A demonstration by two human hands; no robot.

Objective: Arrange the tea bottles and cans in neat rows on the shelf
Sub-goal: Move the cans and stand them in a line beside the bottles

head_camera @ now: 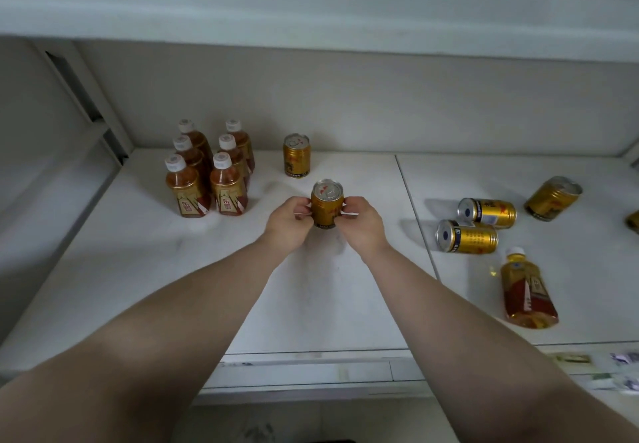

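Note:
An upright gold can (326, 202) stands mid-shelf, gripped on both sides by my left hand (289, 223) and my right hand (361, 225). Behind it another gold can (296, 155) stands upright near the back wall. To the left, several tea bottles (207, 169) with white caps stand in two rows. On the right, two gold cans (487, 213) (466, 237) lie on their sides, a third can (552, 198) lies tilted farther back, and one tea bottle (527, 290) lies flat with its cap pointing away.
The white shelf (155, 270) has a seam (415, 218) running front to back right of the held can. A metal upright (83, 97) stands at the back left. Another gold can (633, 221) shows at the right edge. Price labels (570, 359) sit on the front rail.

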